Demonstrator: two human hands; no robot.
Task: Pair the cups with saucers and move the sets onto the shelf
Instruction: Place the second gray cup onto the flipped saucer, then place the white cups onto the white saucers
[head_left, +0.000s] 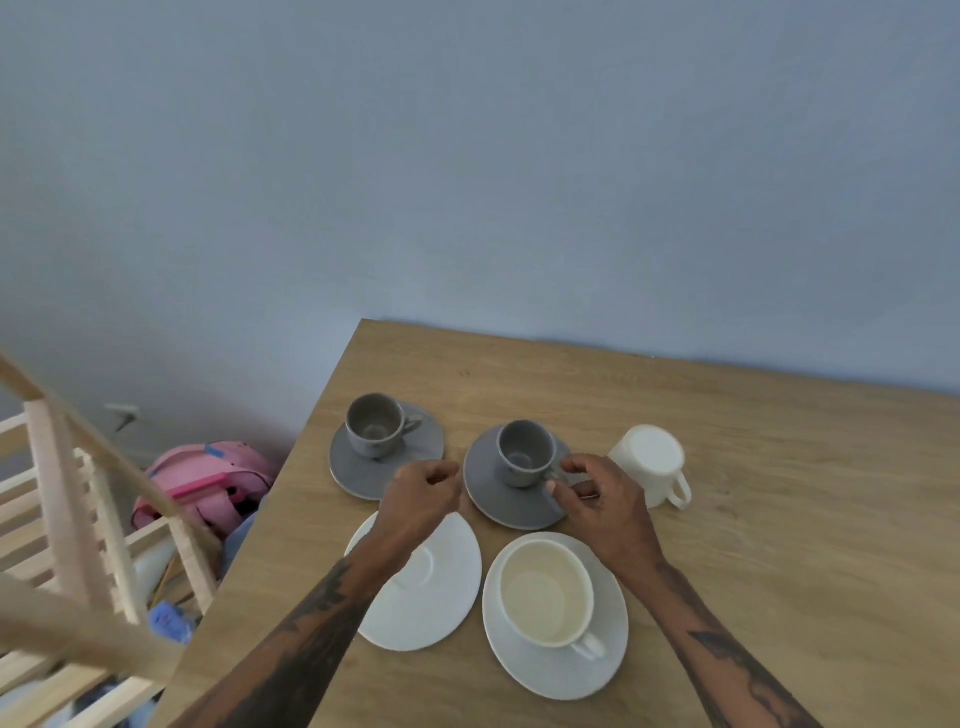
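Two grey cups each stand on a grey saucer: one cup (375, 425) on the far-left saucer (363, 475), the other cup (524, 452) on the middle saucer (488, 493). My right hand (597, 499) pinches the handle of the middle grey cup. My left hand (423, 491) hovers at that saucer's left rim, fingers curled, holding nothing. Nearer me, a white cup (548, 592) sits on a white saucer (613, 660), and a bare white saucer (441, 597) lies to its left. Another white cup (649, 462) rests upside down on the table at the right.
The wooden table (779, 519) stands against a blue-grey wall. A light wooden slatted shelf (67, 493) stands off the table's left edge. A pink bag (208, 483) and other clutter lie on the floor between them.
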